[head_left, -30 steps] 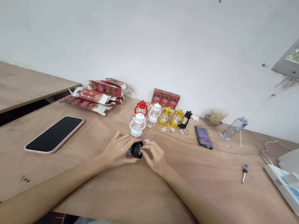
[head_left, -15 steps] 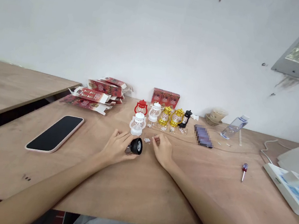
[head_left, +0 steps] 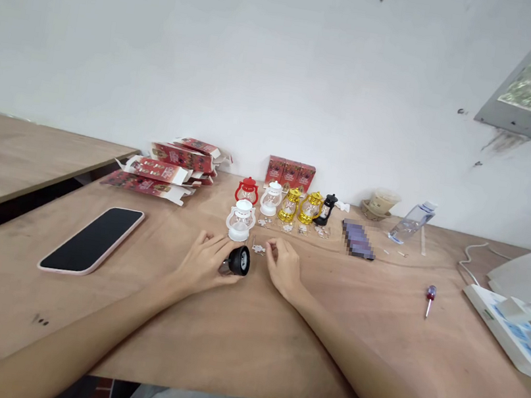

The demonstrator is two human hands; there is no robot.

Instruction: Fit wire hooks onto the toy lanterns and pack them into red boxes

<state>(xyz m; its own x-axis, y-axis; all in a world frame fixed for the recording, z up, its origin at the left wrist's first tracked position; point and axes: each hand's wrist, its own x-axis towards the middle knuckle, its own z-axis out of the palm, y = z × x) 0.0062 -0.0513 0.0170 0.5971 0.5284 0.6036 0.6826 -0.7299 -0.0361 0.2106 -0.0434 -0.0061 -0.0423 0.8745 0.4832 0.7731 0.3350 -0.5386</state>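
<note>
My left hand [head_left: 205,262] is closed around a black miniature lantern [head_left: 239,260], laid on its side with its round base facing right. Just right of it, small white and metal parts [head_left: 258,249] lie on the table. My right hand [head_left: 282,267] rests beside these parts, fingertips drawn together in a pinch; whatever is between them is too small to make out. Behind my left hand stands a white lantern [head_left: 241,222]. Further back are a red lantern [head_left: 247,191], another white lantern [head_left: 270,200], two gold lanterns [head_left: 289,206] and a black lantern [head_left: 325,211], all upright.
Opened red boxes [head_left: 160,170] are piled back left; closed red boxes [head_left: 290,174] stand by the wall. A phone [head_left: 92,240] lies left, another phone [head_left: 358,239] right. A cup [head_left: 380,204], water bottle [head_left: 412,222], screwdriver [head_left: 429,300] and power strip [head_left: 509,335] are further right.
The whole view has shifted slightly. My right fingertips have come a little closer to the small parts; my left hand still holds the black lantern on its side.
</note>
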